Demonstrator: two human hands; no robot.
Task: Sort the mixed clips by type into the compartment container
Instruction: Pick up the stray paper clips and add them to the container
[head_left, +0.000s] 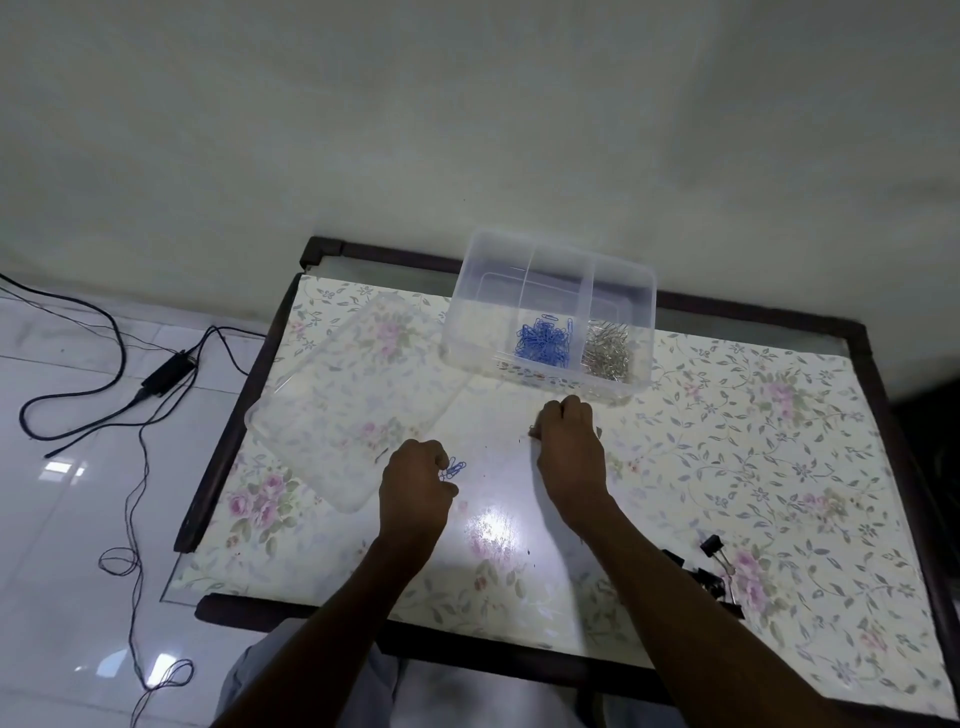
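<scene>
Blue (543, 340) and silver clips (607, 349) binned; left hand (413, 486) pinches blue clips (453, 469), right hand (569, 441) curled, contents unclear; black clips (714, 569) remain.

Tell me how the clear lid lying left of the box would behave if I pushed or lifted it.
The lid looks thin, so probably light and a bit bendy. On the glossy table it would likely slide easily. Flat, so it shouldn't roll or tip.
</scene>
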